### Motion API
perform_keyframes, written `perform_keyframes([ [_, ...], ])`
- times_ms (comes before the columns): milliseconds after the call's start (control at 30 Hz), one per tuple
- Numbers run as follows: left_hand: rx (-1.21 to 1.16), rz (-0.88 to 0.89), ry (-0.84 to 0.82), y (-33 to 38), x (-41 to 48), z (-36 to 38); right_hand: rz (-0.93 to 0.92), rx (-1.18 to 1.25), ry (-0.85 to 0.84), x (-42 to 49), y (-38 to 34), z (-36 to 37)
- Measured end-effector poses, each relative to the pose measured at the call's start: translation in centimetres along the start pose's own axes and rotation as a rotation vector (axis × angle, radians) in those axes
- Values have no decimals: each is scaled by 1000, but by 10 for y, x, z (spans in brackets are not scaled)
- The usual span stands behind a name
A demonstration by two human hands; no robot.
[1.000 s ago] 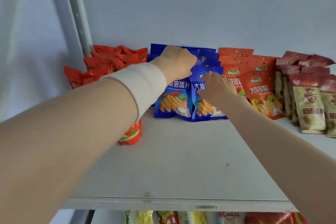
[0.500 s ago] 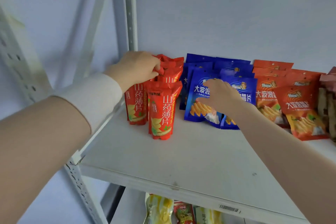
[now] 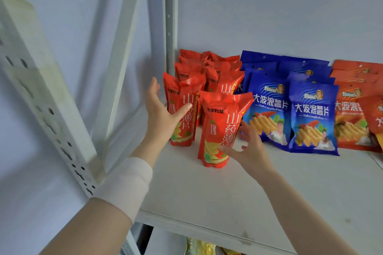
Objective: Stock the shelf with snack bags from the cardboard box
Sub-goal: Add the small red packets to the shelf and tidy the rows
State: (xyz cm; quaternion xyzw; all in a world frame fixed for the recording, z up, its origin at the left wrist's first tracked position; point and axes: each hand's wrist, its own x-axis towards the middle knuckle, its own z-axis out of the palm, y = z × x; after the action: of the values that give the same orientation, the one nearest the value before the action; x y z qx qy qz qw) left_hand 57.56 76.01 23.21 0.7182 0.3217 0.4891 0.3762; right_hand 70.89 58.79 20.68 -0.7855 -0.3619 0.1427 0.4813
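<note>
**Shelf stocking: handling and count of snack bags**

Location. The tall, glossy red foil snack bags (image 3: 209, 64) stand upright at the left end of the white metal shelf (image 3: 228, 188), just beside the grey perforated upright post (image 3: 171, 16). The cardboard box is not in view.

Hands. Both are wide and hold nothing. The left hand (image 3: 162, 116) lies flat against the left side of the left red bag (image 3: 186, 93), with its thumb across the front face. The right hand (image 3: 249, 149) has its fingers spread, and the fingertips touch the lower right of the front red bag (image 3: 219, 126).

Handling, as judged. The bags look light, air-puffed and soft-walled, with a slick film that could slide under a loose grip. The contents are likely brittle crisps, so squeezing the middle is ill-advised. They are narrow at the base and seem easy to topple, and one nudge could knock over a neighbour. The crimped top seal looks the soundest place to pinch. For straightening, flat palms on both sides serve.

Count.
- Red bags: two stand in front and at least five tops show behind them. The exact total cannot be told.
- Flat blue foil snack bags (image 3: 267, 109): two are in front and at least four are behind, leaning on the wall.
- Flat orange foil snack bags (image 3: 350, 122): at least four, with the row cut off by the edge of the view.
- Yellow packets (image 3: 199, 246) on the shelf below cannot be counted.
</note>
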Motion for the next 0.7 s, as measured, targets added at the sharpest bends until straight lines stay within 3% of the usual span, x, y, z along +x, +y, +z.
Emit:
perform_keyframes([
  [133,-168,-123,-71,-13,8,7,7,119,17,11,7,17],
  [300,-195,-115,-106,-25,24,9,41,187,8,28,14,20],
  [700,-369,-99,-158,-43,53,28,26,196,167,78,9,27],
])
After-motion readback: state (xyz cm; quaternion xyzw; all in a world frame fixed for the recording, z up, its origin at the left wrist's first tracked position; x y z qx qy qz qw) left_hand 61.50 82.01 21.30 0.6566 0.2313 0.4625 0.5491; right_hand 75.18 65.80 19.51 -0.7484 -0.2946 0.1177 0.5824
